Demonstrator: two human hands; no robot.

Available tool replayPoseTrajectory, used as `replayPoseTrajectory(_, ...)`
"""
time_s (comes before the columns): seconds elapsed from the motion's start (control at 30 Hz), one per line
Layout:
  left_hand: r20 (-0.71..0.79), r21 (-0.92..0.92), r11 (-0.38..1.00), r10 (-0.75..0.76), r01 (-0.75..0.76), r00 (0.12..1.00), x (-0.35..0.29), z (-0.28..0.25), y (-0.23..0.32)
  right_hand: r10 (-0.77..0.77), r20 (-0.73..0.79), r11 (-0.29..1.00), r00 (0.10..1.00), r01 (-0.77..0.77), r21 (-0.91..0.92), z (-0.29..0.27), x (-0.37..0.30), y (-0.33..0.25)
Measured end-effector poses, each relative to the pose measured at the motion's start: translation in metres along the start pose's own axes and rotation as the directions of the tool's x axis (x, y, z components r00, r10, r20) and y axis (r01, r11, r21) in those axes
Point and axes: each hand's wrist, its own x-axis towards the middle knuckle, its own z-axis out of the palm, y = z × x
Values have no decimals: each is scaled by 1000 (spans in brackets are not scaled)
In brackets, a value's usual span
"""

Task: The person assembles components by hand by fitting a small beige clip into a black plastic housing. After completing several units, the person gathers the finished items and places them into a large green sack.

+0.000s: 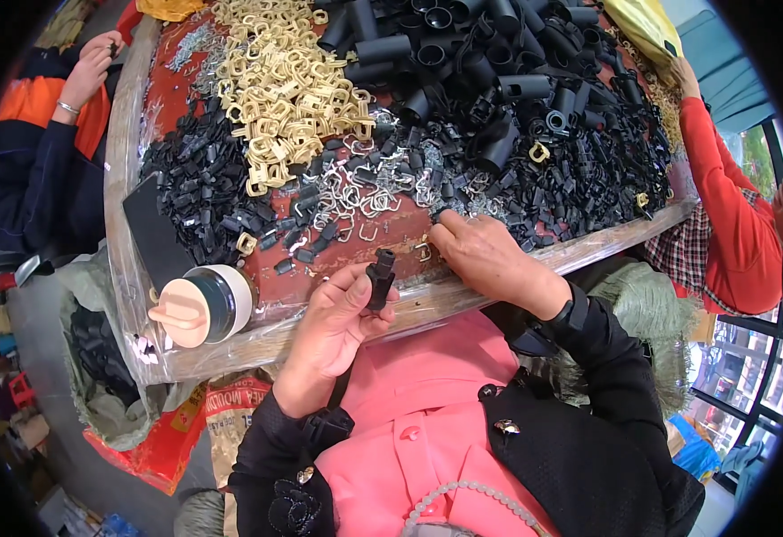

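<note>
Just over the near table edge, my left hand [333, 318] grips a small black plastic fitting [380, 277] between thumb and fingers, tilted upward. To its right, my right hand [490, 259] reaches down at the front of the heap, its fingertips bunched together beside small black plastic pieces [521, 210] and bent silvery metal clips [356, 192]. Whatever those fingertips pinch is hidden by the hand. Cream plastic buckle-like loops [275, 98] form a pile farther back and to the left.
Larger black tubes [490, 63] cover the back of the wood-edged red table [391, 228]. At the left corner stand a lidded cup [208, 304] and a dark flat phone-like slab [159, 233]. Two people sit at the sides, one in red sleeves [718, 197]. An open sack [105, 358] stands left.
</note>
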Motion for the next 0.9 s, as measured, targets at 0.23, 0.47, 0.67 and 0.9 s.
replayPoseTrajectory(0.23, -48, 155, 988, -18, 25, 999, 9, 9, 2, 106, -212, 973, 971, -57, 224, -1, -1, 4)
replayPoseTrajectory(0.47, 71, 658, 699, 311, -279, 948, 22, 20, -12, 150, 320, -127, 935, -303, 944, -7, -9, -13)
replayPoseTrajectory(0.67, 113, 737, 579, 403, -349, 908, 28, 12, -21, 109, 297, -213, 949, -270, 939, -6, -2, -27)
replayPoseTrajectory(0.9, 187, 782, 449, 493, -433, 849, 31, 9, -18, 88, 313, -250, 946, -283, 926, -3, 3, -26)
